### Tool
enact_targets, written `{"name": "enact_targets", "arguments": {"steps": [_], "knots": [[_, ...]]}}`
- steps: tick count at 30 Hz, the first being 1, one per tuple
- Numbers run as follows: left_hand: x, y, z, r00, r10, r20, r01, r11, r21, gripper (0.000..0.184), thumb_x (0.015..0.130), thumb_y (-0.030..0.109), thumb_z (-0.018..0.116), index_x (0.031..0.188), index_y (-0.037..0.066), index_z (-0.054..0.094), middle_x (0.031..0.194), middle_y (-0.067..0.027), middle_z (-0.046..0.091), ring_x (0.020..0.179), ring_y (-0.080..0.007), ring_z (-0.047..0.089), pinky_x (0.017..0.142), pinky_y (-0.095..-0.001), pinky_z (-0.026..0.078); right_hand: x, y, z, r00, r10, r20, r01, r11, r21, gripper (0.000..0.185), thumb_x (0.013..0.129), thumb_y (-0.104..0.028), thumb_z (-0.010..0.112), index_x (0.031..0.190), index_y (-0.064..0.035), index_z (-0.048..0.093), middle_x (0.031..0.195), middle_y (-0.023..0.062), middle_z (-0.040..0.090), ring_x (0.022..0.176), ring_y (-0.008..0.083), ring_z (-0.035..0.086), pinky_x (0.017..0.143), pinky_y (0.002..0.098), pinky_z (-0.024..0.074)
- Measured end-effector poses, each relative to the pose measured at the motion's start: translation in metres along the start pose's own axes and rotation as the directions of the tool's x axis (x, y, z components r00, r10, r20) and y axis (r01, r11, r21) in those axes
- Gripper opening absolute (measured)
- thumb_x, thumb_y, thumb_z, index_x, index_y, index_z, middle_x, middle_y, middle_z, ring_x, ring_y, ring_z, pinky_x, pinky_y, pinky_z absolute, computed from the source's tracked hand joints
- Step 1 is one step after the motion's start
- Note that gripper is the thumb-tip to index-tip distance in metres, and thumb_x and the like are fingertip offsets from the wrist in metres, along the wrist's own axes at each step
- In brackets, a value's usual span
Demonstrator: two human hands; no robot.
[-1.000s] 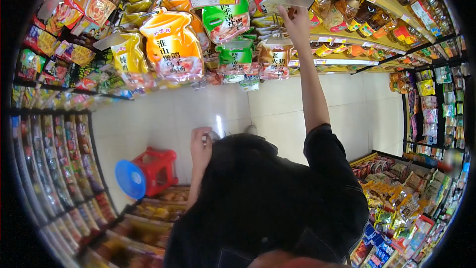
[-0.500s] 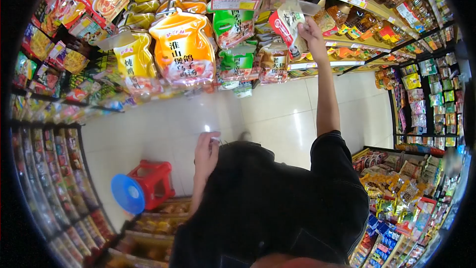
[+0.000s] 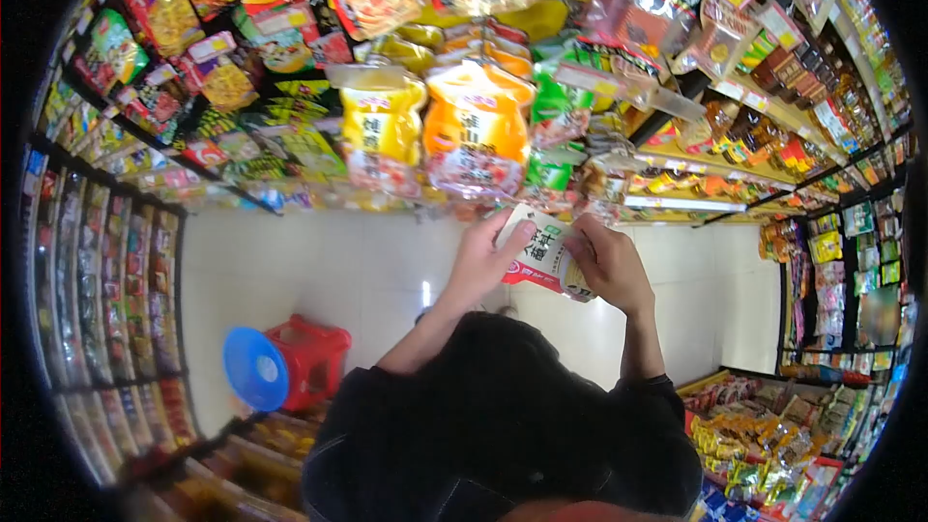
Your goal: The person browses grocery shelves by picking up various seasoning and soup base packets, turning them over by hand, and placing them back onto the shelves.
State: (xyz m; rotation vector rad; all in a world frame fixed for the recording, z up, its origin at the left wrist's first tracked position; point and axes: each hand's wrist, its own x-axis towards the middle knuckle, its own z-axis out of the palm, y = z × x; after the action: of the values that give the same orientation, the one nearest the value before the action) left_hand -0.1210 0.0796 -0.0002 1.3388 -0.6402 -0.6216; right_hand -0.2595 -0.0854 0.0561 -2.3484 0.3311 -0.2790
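Between both hands, in front of my body, is a white and red seasoning packet point(image 3: 543, 249) with dark printed characters. My left hand point(image 3: 480, 264) grips its left edge, thumb on the front. My right hand point(image 3: 611, 262) holds the opposite edge, its thumb also over the front. Above the hands hang an orange soup packet point(image 3: 478, 130) and a yellow packet point(image 3: 382, 130) on the display rack. Green packets point(image 3: 563, 108) hang just right of the orange one.
A red stool point(image 3: 314, 353) with a blue basin point(image 3: 254, 369) against it stands on the tiled floor point(image 3: 290, 261) at left. Shelves of packaged food point(image 3: 106, 300) line the left side. At lower right is a bin of snack packets point(image 3: 764, 435); bottles point(image 3: 802, 87) fill the right shelves.
My right hand has brought the packet down from the rack to the front of my body. My left hand has risen from near my waist and taken hold of it. The view has shifted.
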Motion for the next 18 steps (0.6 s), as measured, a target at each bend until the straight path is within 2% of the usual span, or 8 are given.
{"name": "enact_targets", "arguments": {"steps": [1,2,4,6,8,12,15,18], "knots": [[0.002,0.008,-0.006,0.997,0.053,-0.053,-0.056,0.997,-0.059,0.027,0.099,0.023,0.067,0.111,-0.002,0.068,0.096,-0.0040,0.071,0.090,-0.0085,0.064,0.078,-0.0263,0.051,0.011,-0.014,0.004,0.998,-0.022,-0.066,0.022,1.000,0.009,0.024,0.094,-0.011,0.064,0.118,-0.0089,0.059,0.097,0.0191,0.070,0.083,0.0405,0.070,0.071,0.0482,0.0543],[0.006,0.021,-0.021,0.998,-0.010,-0.054,0.005,0.996,-0.091,0.024,0.098,0.021,0.068,0.105,-0.002,0.069,0.093,-0.0005,0.069,0.084,-0.0064,0.061,0.074,-0.0237,0.049,0.021,-0.029,0.008,0.991,-0.036,-0.132,0.039,0.999,0.016,0.029,0.095,-0.012,0.064,0.123,-0.0103,0.060,0.100,0.0190,0.071,0.083,0.0402,0.070,0.071,0.0486,0.0548],[0.030,0.044,-0.050,0.976,0.203,-0.084,-0.207,0.978,-0.038,0.021,0.098,0.020,0.069,0.102,0.000,0.069,0.089,0.0009,0.067,0.078,-0.0048,0.059,0.070,-0.0219,0.047,0.047,-0.059,0.010,0.969,-0.159,-0.190,0.147,0.986,-0.076,0.037,0.096,-0.011,0.061,0.133,-0.0127,0.059,0.109,0.0195,0.071,0.090,0.0403,0.070,0.077,0.0469,0.0558],[0.057,0.081,-0.081,0.963,0.236,-0.128,-0.231,0.972,0.051,0.017,0.097,0.018,0.070,0.103,0.002,0.068,0.089,0.0016,0.065,0.077,-0.0039,0.057,0.067,-0.0216,0.046,0.086,-0.076,0.008,0.907,-0.337,-0.252,0.315,0.941,-0.124,0.042,0.098,-0.009,0.058,0.140,-0.0145,0.058,0.117,0.0203,0.069,0.100,0.0405,0.069,0.084,0.0449,0.0558],[0.087,0.113,-0.107,0.864,0.474,-0.172,-0.477,0.879,0.024,0.015,0.096,0.016,0.070,0.105,0.005,0.066,0.089,0.0018,0.066,0.080,-0.0031,0.056,0.065,-0.0195,0.044,0.128,-0.090,0.002,0.812,-0.459,-0.361,0.448,0.886,-0.119,0.042,0.099,-0.008,0.055,0.140,-0.0138,0.059,0.122,0.0215,0.068,0.108,0.0405,0.067,0.091,0.0426,0.0545],[0.064,0.144,-0.140,0.855,0.442,-0.271,-0.445,0.894,0.055,0.014,0.100,0.016,0.064,0.110,0.007,0.061,0.101,-0.0008,0.065,0.085,-0.0060,0.058,0.069,-0.0215,0.047,0.189,-0.104,-0.024,0.618,-0.544,-0.568,0.473,0.834,-0.283,0.040,0.100,-0.010,0.055,0.140,-0.0137,0.060,0.118,0.0219,0.068,0.101,0.0393,0.068,0.087,0.0412,0.0542],[0.030,0.075,-0.168,0.853,0.471,-0.224,-0.458,0.882,0.112,0.014,0.102,0.019,0.062,0.107,0.007,0.060,0.099,-0.0006,0.063,0.083,-0.0064,0.059,0.066,-0.0218,0.048,0.211,-0.108,-0.036,0.493,-0.594,-0.636,0.442,0.800,-0.406,0.040,0.101,-0.011,0.056,0.140,-0.0143,0.060,0.113,0.0215,0.070,0.093,0.0379,0.069,0.081,0.0410,0.0539],[-0.019,0.017,-0.161,0.937,0.271,-0.219,-0.282,0.959,-0.023,0.015,0.103,0.021,0.062,0.106,0.006,0.059,0.095,-0.0004,0.062,0.079,-0.0072,0.058,0.064,-0.0226,0.047,0.218,-0.116,-0.039,0.440,-0.578,-0.687,0.400,0.811,-0.427,0.041,0.100,-0.010,0.058,0.141,-0.0158,0.060,0.099,0.0207,0.070,0.081,0.0348,0.067,0.075,0.0397,0.0533]]}}
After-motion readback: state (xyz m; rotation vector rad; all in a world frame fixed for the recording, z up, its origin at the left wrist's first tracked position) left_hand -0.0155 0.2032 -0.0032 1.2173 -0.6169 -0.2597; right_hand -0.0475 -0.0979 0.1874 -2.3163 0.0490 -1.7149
